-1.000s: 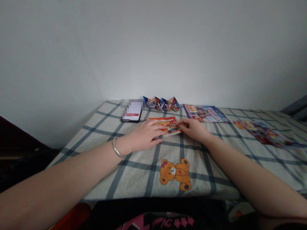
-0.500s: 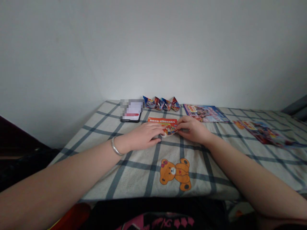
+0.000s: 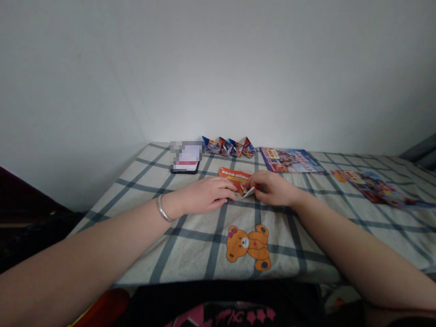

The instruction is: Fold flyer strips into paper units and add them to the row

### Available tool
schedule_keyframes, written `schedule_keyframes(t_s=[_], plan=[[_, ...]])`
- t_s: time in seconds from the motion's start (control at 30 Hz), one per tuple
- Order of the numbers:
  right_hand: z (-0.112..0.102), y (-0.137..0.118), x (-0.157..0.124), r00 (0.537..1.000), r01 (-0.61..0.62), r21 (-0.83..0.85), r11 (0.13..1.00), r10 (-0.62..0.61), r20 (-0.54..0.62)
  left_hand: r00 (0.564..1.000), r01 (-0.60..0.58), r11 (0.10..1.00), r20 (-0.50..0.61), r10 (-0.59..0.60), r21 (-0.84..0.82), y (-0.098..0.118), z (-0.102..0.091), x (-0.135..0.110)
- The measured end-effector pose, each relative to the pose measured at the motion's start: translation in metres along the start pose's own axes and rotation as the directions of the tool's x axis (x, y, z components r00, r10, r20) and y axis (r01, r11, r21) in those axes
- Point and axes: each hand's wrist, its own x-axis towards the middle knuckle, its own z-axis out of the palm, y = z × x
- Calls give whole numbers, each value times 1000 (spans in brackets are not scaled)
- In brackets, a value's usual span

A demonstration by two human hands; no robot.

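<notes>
Lying left of center, a phone point(image 3: 188, 156) is partly pixelated, so no clue what's on screen. Left hand point(image 3: 206, 195) is pretty flat, fingers nearly straight and close together, resting on the orange paper point(image 3: 232, 176) mid-frame and covering its lower left. Right hand point(image 3: 274, 188) has fingers curled in, pinching the paper's right end and mostly hiding it; a white edge curls up there. Far right, a flyer point(image 3: 383, 188) is too blurry to read.

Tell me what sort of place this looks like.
Probably a room in someone's home: a checked cloth with a teddy bear print covers the surface, a plain pale wall stands behind it, and a phone lies on the cloth.
</notes>
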Motion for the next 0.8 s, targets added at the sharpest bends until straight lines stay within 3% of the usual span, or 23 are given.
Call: schedule_keyframes(t_s=[0.23, 0.47, 0.8], plan=[[7, 4, 0, 987, -160, 39, 986, 161, -29, 1000, -27, 1000, -12, 27, -6, -2, 2, -2], [21, 12, 5, 934, -330, 72, 941, 337, -121, 1000, 10, 1000, 10, -10, -16, 2, -1, 1], [24, 9, 10, 897, -426, -5, 905, 422, -130, 1000, 17, 998, -7, -17, -55, 2, -1, 1]])
